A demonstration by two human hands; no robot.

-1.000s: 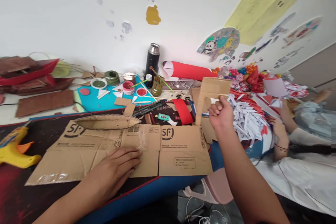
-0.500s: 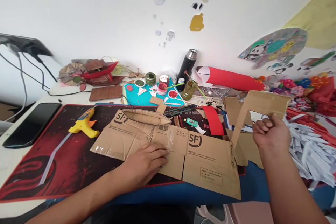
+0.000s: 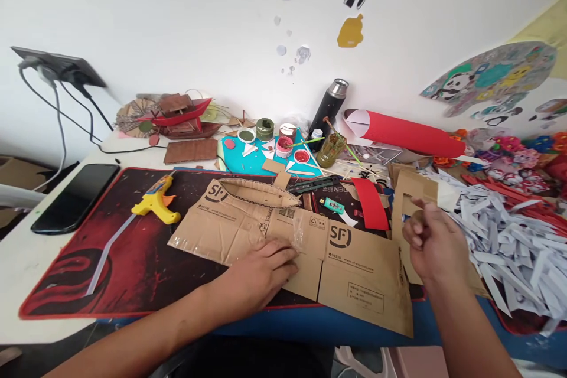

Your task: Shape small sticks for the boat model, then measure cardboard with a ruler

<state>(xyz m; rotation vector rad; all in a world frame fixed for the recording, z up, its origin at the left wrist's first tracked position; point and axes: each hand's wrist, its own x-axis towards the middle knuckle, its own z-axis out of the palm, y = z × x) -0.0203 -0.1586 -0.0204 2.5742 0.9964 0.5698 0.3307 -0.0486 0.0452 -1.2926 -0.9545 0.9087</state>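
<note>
A flattened cardboard box piece (image 3: 367,271) with printed SF logos lies across the dark mat. My left hand (image 3: 266,269) rests on its left panel, fingers stretched out flat, pressing it. On the back of that panel sits a boat-shaped cardboard form (image 3: 261,194) with a pointed right end. Over to the right, my right hand (image 3: 436,236) is closed, thumb and fingers curled at a cardboard piece with a cut-out opening (image 3: 419,182). The hand covers part of this piece, so the exact grip is partly hidden.
A yellow glue gun (image 3: 157,201) and phone (image 3: 75,198) lie left. Paint pots (image 3: 283,146), a black flask (image 3: 330,103) and a painted boat model (image 3: 183,115) stand behind. A green cutter (image 3: 334,206) lies behind the cardboard; white paper strips (image 3: 514,248) pile up right.
My right hand has moved left and slightly down with the cut-out cardboard piece, which now sits lower and closer to the box panel. My left hand stays on the panel. The view has shifted a little.
</note>
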